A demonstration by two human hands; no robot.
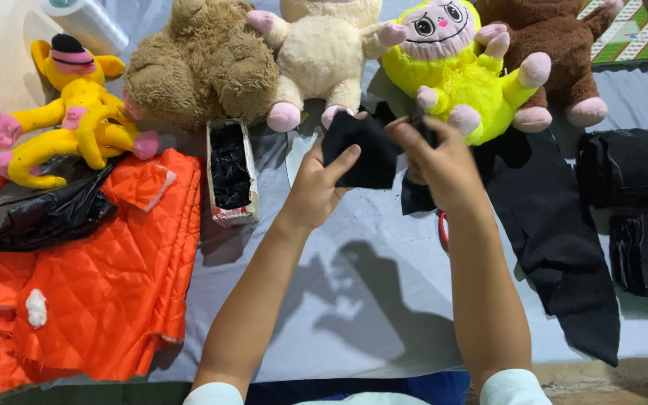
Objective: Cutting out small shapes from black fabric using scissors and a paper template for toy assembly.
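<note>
Both my hands hold up a small piece of black cloth over the grey table cover. My left hand grips its left side with the thumb on top. At the cloth's right side, my right hand pinches it. A long strip of black fabric lies on the cover just right of my right arm. Under my right wrist a red-handled thing peeks out, mostly hidden.
Plush toys line the back: a yellow one at left, a brown bear, a cream one, a bright yellow one, a dark brown one. A small box of black pieces, orange quilted fabric, a black plastic bag and stacked black fabric lie around.
</note>
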